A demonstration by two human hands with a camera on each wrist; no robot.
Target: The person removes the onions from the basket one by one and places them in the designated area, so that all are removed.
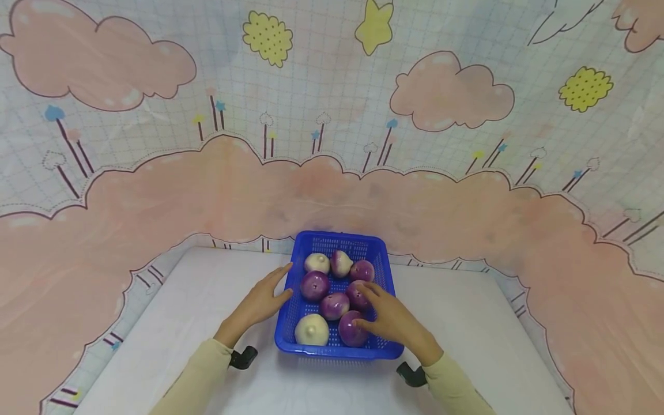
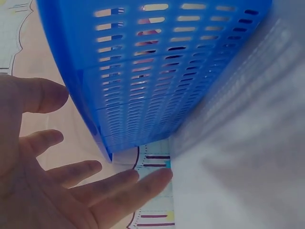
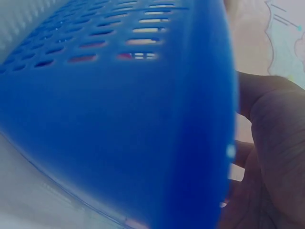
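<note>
A blue perforated basket (image 1: pixel 385 350) holds several purple and white round vegetables, among them a white one (image 1: pixel 312 330) at the near left and a purple one (image 1: pixel 354 328) at the near right. My left hand (image 1: pixel 263 298) is beside the basket's left rim, fingers spread; in the left wrist view the hand (image 2: pixel 71 186) lies outside the basket wall (image 2: pixel 138 81), its thumb close to the rim. My right hand (image 1: pixel 391 317) reaches over the right rim, fingertips at the near-right purple vegetables; whether they grip one is unclear. The basket wall (image 3: pixel 109 119) partly hides the right hand (image 3: pixel 276 152).
The basket stands on a white table (image 1: pixel 456 311) near its far edge. Behind it hangs a cloth (image 1: pixel 321 196) printed with clouds and stars. Dark wrist mounts (image 1: pixel 244 357) show beneath both wrists, close to the tabletop.
</note>
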